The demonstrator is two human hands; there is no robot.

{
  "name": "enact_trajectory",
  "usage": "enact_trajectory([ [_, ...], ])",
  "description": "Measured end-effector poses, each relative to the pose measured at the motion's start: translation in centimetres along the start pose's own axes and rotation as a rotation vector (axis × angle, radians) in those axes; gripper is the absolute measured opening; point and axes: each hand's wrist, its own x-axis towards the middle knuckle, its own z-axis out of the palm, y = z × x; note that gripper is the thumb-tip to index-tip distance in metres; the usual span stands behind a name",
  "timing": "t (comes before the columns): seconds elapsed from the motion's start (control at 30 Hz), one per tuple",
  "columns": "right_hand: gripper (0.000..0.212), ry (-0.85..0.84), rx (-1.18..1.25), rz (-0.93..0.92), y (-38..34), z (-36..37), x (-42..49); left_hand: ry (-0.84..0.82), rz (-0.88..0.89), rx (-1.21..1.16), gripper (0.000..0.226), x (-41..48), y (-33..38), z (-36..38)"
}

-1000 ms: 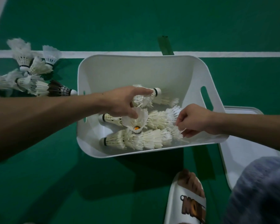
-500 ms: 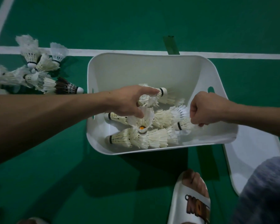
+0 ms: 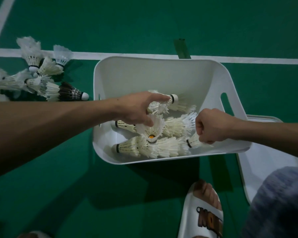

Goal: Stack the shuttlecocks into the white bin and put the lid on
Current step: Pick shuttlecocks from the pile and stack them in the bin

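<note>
Left hand holds a far-row shuttlecock by its feathers, right hand pinches a near-right shuttlecock, both inside the white bin, with the lid flat just right and loose shuttlecocks piled far left.

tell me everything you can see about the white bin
The white bin looks like smooth plastic, rectangular with rounded corners and flared walls, a handle slot in its right end. It stands open on the green floor, its right corner overlapping the lid. Feather shuttlecocks lie in rows on its bottom. The left hand and right hand reach inside, each gripping one.
</note>
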Motion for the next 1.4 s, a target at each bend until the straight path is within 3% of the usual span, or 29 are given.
enact_trajectory([
  [0.1,0.019,-0.017,0.150,0.017,0.5,0.2,0.5,0.004,-0.004,-0.016,0.084,0.0,0.1,0.0],
  [0.27,0.020,-0.142,0.686,0.166,1.1,2.4,1.0,0.005,-0.003,-0.021,0.084,0.2,0.3,0.0],
  [0.43,0.032,-0.196,0.924,0.286,1.0,4.1,1.9,0.015,0.004,0.019,0.083,0.3,0.7,0.0],
  [0.67,0.034,-0.206,0.846,0.269,0.7,4.4,2.3,-0.004,0.008,-0.007,0.083,0.8,0.9,0.5],
  [0.87,0.027,-0.160,0.368,0.099,1.0,-0.1,1.3,0.071,-0.036,-0.091,0.082,1.2,1.6,1.2],
  [1.03,0.047,0.103,0.617,-0.231,0.6,-1.8,-0.8,0.201,-0.086,-0.137,0.083,1.9,2.8,1.8],
  [1.13,0.059,0.140,0.570,-0.397,-0.1,-1.3,-1.9,0.248,-0.117,-0.152,0.084,2.6,3.7,2.3],
  [1.3,0.033,0.290,0.340,-0.469,0.2,-0.5,-1.3,0.221,-0.081,-0.271,0.077,3.0,4.3,3.2],
  [1.4,0.030,0.288,0.240,-0.358,1.5,-0.7,-0.8,0.217,-0.051,-0.377,0.064,2.7,4.2,3.1],
])
